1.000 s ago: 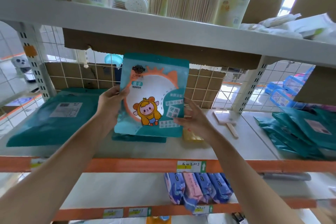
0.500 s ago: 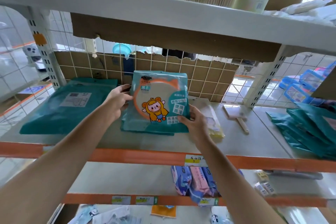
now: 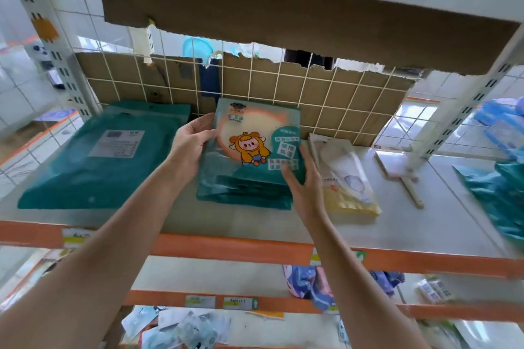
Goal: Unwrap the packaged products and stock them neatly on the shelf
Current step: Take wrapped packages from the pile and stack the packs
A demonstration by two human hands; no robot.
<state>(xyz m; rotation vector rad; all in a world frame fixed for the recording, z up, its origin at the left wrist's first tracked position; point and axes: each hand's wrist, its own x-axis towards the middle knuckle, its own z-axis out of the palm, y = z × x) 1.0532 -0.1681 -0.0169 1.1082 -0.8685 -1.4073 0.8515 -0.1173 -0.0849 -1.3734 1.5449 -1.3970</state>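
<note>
Now the teal packet (image 3: pixel 252 144) rests on top of a stack (image 3: pixel 243 195) of similar packets, in the middle of the shelf (image 3: pixel 198 221). The left hand (image 3: pixel 190 150) curls its fingers round the left edge; the right hand (image 3: pixel 304 184) pinches the right edge, fingers close together.

Packet (image 3: pixel 252 144), centre: glossy plastic film. Bag (image 3: pixel 85 173), left: matt teal plastic. Shelf (image 3: pixel 442 201): smooth matt painted metal. Cardboard (image 3: pixel 320 99) behind: rough, brown, torn edge. Grid (image 3: pixel 278 73): white-coated wire.

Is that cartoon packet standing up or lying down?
Lying down: the cartoon packet rests face up on a teal stack, left hand and right hand holding its edges.
</note>
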